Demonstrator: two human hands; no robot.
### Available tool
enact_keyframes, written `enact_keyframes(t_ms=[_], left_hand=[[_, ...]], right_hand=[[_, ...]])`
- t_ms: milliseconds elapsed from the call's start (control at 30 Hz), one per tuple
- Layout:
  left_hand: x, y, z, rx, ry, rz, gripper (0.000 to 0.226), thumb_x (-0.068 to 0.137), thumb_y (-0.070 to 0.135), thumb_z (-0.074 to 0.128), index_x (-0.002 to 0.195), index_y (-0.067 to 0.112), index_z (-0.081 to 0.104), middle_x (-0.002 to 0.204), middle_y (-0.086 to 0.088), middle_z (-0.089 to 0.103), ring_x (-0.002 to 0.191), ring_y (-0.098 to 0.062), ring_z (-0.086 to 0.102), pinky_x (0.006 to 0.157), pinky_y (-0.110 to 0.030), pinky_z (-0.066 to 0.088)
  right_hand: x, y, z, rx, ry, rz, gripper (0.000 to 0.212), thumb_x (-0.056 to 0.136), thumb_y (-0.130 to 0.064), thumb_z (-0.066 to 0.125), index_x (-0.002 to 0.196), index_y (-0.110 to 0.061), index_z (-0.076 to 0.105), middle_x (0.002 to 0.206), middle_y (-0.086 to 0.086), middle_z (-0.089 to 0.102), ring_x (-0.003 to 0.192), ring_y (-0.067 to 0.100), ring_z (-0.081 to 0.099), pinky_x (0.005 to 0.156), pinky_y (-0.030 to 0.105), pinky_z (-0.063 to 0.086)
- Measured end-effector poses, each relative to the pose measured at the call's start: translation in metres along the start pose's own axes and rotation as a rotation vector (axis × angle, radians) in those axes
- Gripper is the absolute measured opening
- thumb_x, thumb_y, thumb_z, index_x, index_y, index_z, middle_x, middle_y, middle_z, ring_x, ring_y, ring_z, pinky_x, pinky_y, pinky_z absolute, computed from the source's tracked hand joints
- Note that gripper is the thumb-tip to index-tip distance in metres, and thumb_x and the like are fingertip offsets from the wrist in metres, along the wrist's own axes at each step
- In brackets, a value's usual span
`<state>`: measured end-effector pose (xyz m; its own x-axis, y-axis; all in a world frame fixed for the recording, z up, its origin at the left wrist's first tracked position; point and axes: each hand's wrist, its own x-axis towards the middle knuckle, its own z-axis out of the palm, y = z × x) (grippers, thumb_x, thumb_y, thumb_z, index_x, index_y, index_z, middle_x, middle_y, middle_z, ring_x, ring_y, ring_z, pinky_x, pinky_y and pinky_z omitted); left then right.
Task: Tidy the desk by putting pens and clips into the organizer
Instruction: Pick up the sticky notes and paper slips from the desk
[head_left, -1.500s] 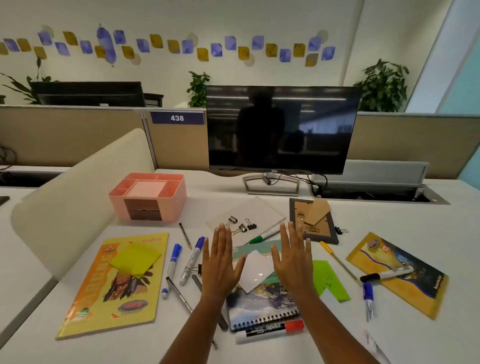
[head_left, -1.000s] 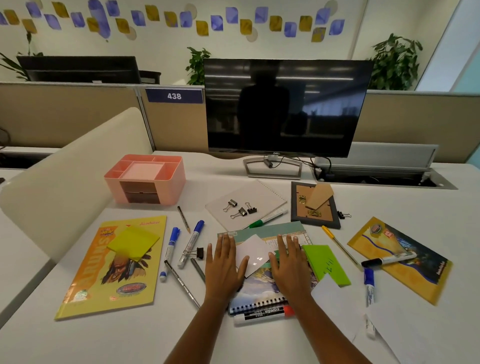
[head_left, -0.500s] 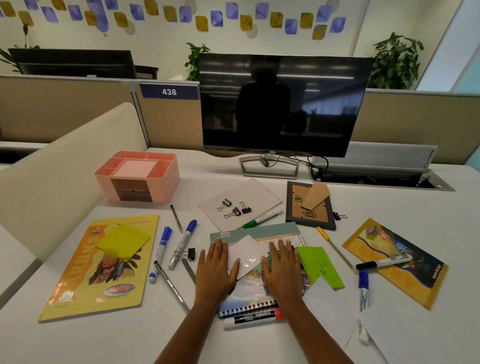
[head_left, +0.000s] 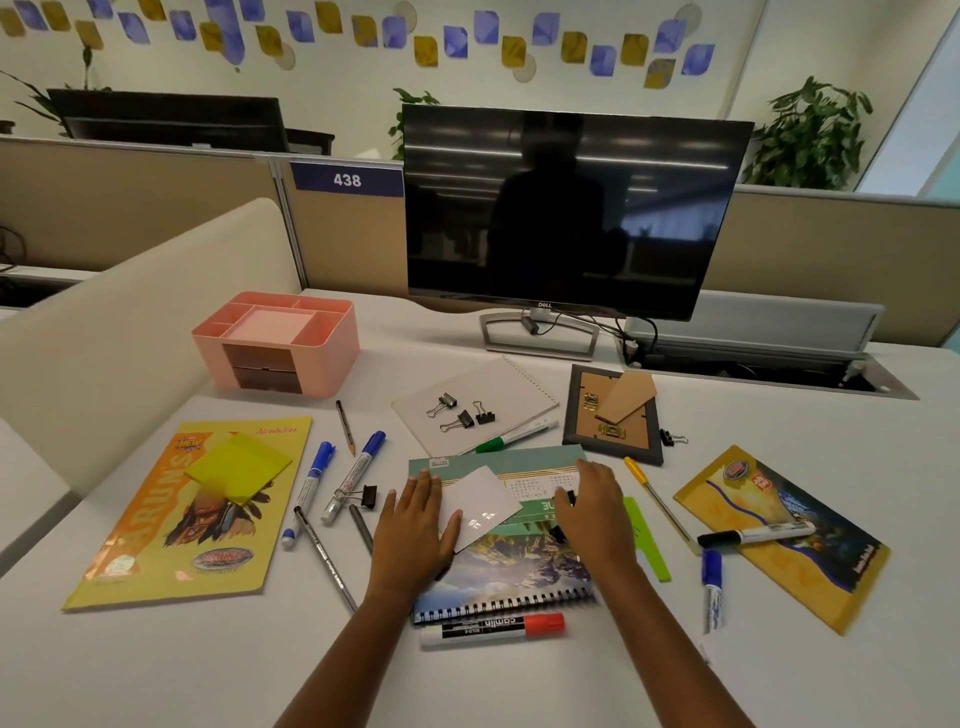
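Sorting not begun, I judge. My left hand (head_left: 415, 525) flat on spiral notebook (head_left: 519, 571). Right hand (head_left: 592, 512) over black binder clip (head_left: 569, 497) (pinching? cannot tell). Pink organizer (head_left: 332, 358) back-left on table (head_left: 208, 665), well apart. Next: secure clip, carry across.

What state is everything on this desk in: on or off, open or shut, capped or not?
Monitor: off, screen dark.
Pink organizer: drawers shut.
Spiral notebook: closed, under both hands.
Left hand: rests flat on the notebook.
Right hand: rests on the notebook.
Red marker: capped.
Black marker: capped.
Picture frame: face down.
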<state>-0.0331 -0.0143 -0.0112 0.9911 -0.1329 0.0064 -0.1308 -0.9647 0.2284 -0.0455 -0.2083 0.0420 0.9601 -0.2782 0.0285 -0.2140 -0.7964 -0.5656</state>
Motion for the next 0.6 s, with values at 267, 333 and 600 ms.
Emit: enact_keyframes(t_ms=[267, 333, 600], left_hand=[[0.002, -0.001, 0.002, -0.035, 0.015, 0.015, 0.131, 0.046, 0.071, -0.044, 0.148, 0.011, 0.013, 0.156, -0.010, 0.012, 0.144, -0.022, 0.012, 0.117, -0.036, 0.008], [0.003, -0.002, 0.003, -0.041, 0.031, 0.017, 0.129, 0.050, 0.072, -0.042, 0.147, 0.010, 0.017, 0.155, -0.010, 0.016, 0.144, -0.023, 0.016, 0.117, -0.037, 0.010], [0.000, -0.001, -0.002, -0.048, 0.021, 0.016, 0.103, 0.061, 0.059, -0.025, 0.149, 0.014, 0.002, 0.158, -0.006, 0.002, 0.145, -0.018, 0.004, 0.117, -0.033, 0.004]], right_hand=[[0.018, 0.006, -0.037, 0.017, -0.156, 0.190, 0.049, 0.087, -0.024, 0.057, 0.127, 0.002, 0.042, 0.135, 0.020, 0.044, 0.122, 0.033, 0.045, 0.094, 0.036, 0.042], [0.018, 0.013, -0.030, -0.081, -0.253, 0.266, 0.061, 0.082, -0.035, 0.063, 0.127, -0.001, 0.039, 0.135, 0.021, 0.041, 0.123, 0.034, 0.042, 0.095, 0.038, 0.042], [0.017, 0.021, -0.018, -0.224, -0.336, 0.323, 0.063, 0.076, -0.040, 0.067, 0.121, -0.003, 0.042, 0.128, 0.019, 0.047, 0.117, 0.032, 0.048, 0.091, 0.034, 0.043]])
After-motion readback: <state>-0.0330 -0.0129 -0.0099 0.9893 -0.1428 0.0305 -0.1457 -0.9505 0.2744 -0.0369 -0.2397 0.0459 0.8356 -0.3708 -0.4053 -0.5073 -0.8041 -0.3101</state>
